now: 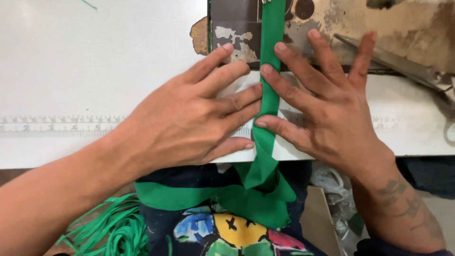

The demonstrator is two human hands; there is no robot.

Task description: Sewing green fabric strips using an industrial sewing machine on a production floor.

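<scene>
Pressing down with both hands, you held a long green strip (271, 28) flat on the white table (95, 57). Your left hand (189, 118) lay open, palm down, with its fingers (237, 102) touching the left edge of the strip. Your right hand (327, 109) lay open too, and its fingers (284, 87) touched the right edge. Neither hand closed around anything. They only pushed flat from the two sides.

The strip ran straight between your fingertips. Past them it went up over a worn brown plate (407, 23) and out of view. Back toward your wrists it dropped off the table edge and hung in folds over your lap. There it met a wider green piece (189, 195) that lay across a dark cloth with bright colours (232, 232).

A ruler strip (57, 124) on the table passed under your left hand. Big scissors (393, 61) lay just beyond your right fingertips, not touched. A pile of thin green strips (118, 227) sat below your left arm.

I think you were at the lining-up step, getting the strip smooth and straight. A good next move would call for even, gentle pushing from both sides, so the strip did not twist or slide. The loose part in your lap would need room to feed up freely.
</scene>
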